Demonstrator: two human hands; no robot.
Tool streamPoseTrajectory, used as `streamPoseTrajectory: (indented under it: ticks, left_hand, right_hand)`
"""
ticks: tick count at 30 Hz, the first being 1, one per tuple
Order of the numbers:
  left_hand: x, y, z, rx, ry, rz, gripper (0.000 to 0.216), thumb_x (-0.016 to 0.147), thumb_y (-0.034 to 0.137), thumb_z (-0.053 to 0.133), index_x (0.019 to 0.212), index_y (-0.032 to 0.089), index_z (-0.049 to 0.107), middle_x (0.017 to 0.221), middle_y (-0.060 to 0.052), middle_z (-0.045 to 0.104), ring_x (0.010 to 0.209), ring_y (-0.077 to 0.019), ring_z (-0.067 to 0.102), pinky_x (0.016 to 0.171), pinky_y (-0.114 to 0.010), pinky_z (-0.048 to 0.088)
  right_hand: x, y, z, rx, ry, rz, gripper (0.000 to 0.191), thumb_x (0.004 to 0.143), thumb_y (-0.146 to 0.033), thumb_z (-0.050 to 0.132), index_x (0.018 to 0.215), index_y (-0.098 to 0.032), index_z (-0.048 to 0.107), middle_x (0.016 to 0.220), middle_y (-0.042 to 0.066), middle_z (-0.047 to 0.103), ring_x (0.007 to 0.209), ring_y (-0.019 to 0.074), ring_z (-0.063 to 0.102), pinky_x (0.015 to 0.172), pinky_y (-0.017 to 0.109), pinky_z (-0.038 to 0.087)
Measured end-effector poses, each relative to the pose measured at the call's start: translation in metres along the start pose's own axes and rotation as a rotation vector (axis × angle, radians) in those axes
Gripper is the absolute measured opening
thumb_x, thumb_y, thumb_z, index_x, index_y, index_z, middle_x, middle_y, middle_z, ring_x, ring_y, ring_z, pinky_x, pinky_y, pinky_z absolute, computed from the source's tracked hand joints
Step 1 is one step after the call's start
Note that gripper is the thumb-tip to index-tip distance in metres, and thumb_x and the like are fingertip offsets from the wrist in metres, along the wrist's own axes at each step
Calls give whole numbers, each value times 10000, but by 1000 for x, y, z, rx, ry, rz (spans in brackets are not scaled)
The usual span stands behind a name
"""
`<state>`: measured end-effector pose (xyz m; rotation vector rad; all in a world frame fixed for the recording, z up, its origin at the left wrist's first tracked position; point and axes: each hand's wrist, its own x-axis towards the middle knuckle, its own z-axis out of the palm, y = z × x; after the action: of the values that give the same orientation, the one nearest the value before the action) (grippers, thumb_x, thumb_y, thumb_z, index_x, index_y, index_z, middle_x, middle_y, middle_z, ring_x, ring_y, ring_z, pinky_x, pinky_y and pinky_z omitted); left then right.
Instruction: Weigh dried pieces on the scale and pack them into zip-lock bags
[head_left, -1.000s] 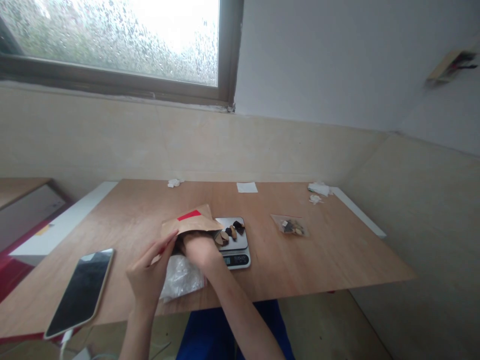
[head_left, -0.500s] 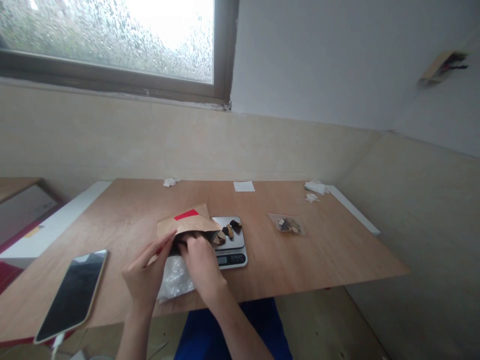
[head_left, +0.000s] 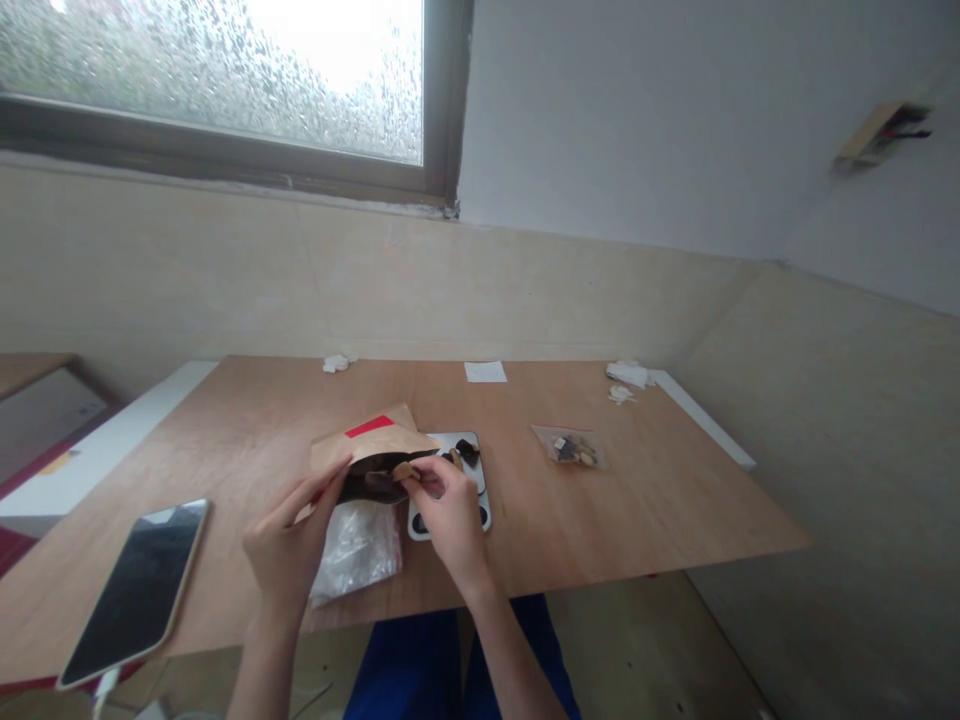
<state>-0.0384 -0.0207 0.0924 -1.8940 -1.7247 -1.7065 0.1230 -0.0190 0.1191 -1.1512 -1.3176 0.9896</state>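
My left hand [head_left: 292, 530] pinches the near edge of a brown paper bag [head_left: 367, 440] with a red label, keeping its dark mouth spread. At the right side of that mouth, my right hand [head_left: 448, 515] is closed on a small tan slice [head_left: 406, 470], perhaps dried. More dark pieces show dimly inside the bag. Behind my right hand lies a white kitchen scale [head_left: 480, 480], its display covered by the hand. A dark piece [head_left: 468, 452] and some tan ones sit on its plate. A clear plastic bag [head_left: 361, 550] lies under and in front of the paper bag.
A zip bag of mixed pieces [head_left: 574, 450] lies right of the scale on the wooden table [head_left: 637, 500]. A phone [head_left: 139, 585] with a cable is at the left. White paper [head_left: 485, 372] and crumpled scraps [head_left: 630, 375] lie along the back edge.
My right hand has come out of the paper bag towards the right, with a tan slice between its fingers. It now hides the scale's display. My left hand stays on the bag.
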Motion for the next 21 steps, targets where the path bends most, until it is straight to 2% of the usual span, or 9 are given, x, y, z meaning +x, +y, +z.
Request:
streamPoseTrajectory:
  ticks: [4, 7, 10, 16, 21]
  left_hand:
    - [4, -1, -1, 15, 6, -46, 214, 778, 374, 611, 934, 264, 708, 800, 15, 702, 630, -104, 614, 584, -207, 426]
    - [7, -1, -2, 20, 36, -60, 214, 778, 383, 608, 917, 257, 711, 822, 6, 710, 635, -113, 617, 597, -219, 436]
    - [9, 0, -2, 22, 55, -69, 214, 777, 385, 607, 911, 257, 713, 826, 3, 713, 646, -122, 622, 609, -230, 445]
    - [9, -1, -1, 25, 44, -73, 217, 780, 387, 602, 920, 262, 710, 820, 7, 714, 631, -120, 622, 582, -225, 441]
    - [10, -1, -1, 29, 54, -53, 204, 778, 367, 610, 917, 256, 710, 819, 5, 714, 628, -117, 620, 592, -225, 440]
  right_hand:
    - [1, 15, -30, 199, 44, 59, 145, 723, -259, 644, 819, -153, 622, 789, 37, 689, 760, 171, 661, 725, 273, 522]
    - [5, 42, -57, 140, 142, 81, 181, 697, -290, 660, 796, -145, 617, 771, 48, 688, 754, 181, 655, 718, 286, 514]
    - [8, 70, -74, -35, 229, 85, 173, 746, -314, 593, 777, -144, 607, 747, 64, 686, 732, 188, 650, 683, 285, 503]
    - [10, 100, -78, -459, 218, -76, 165, 796, -199, 469, 813, -166, 630, 852, 91, 677, 796, 208, 629, 744, 329, 481]
    - [7, 112, -77, -532, 140, -201, 231, 798, -113, 421, 868, -179, 631, 885, 88, 669, 825, 195, 623, 755, 311, 484]
